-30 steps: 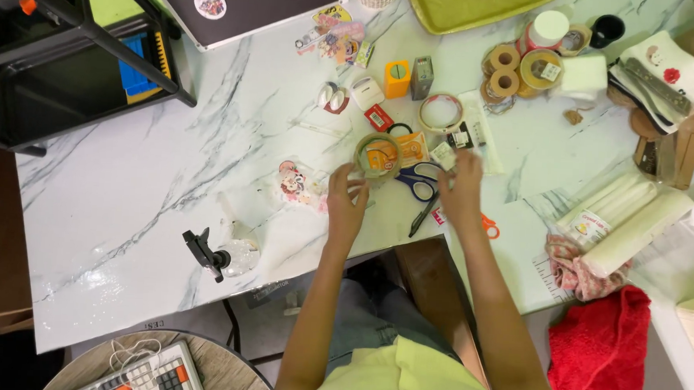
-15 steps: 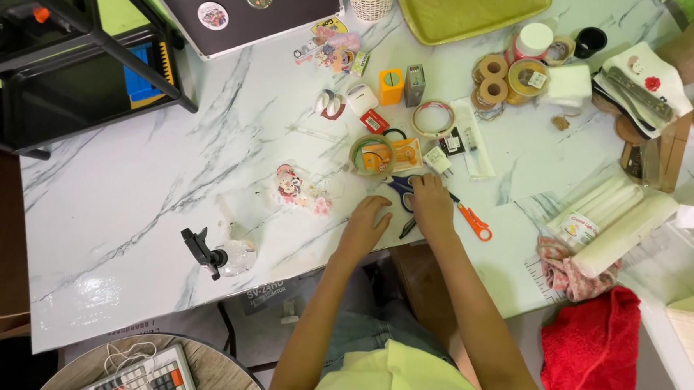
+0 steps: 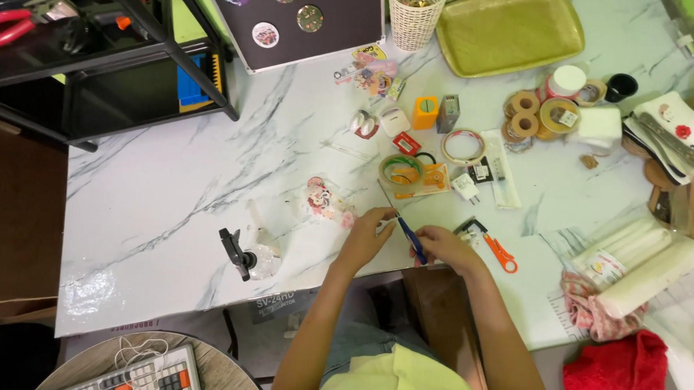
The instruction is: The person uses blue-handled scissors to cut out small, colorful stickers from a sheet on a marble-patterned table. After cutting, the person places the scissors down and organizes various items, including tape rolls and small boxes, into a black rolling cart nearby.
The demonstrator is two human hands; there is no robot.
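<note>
My right hand (image 3: 444, 246) grips blue-handled scissors (image 3: 410, 238) near the front edge of the white marble table (image 3: 168, 187). Their thin blades point up and left, toward the tape roll (image 3: 399, 170). My left hand (image 3: 367, 236) is just left of the scissors and pinches a small white piece (image 3: 385, 223) against the blades. What the piece is cannot be made out. Orange-handled snips (image 3: 502, 254) lie just right of my right hand, and a sticker pack (image 3: 325, 202) lies up and left of my left hand.
Small craft items, tape rolls (image 3: 534, 117) and an orange box (image 3: 425, 111) crowd the table's middle and back right. A green tray (image 3: 510, 30), a white basket (image 3: 416, 15) and a black board (image 3: 292, 17) stand at the back. White rolls (image 3: 648, 263) and a red cloth (image 3: 616, 378) are right; a black clip (image 3: 237, 253) is left.
My right hand picked the blue scissors up off the table by the tape roll. Both hands drew back toward the near edge and came together.
</note>
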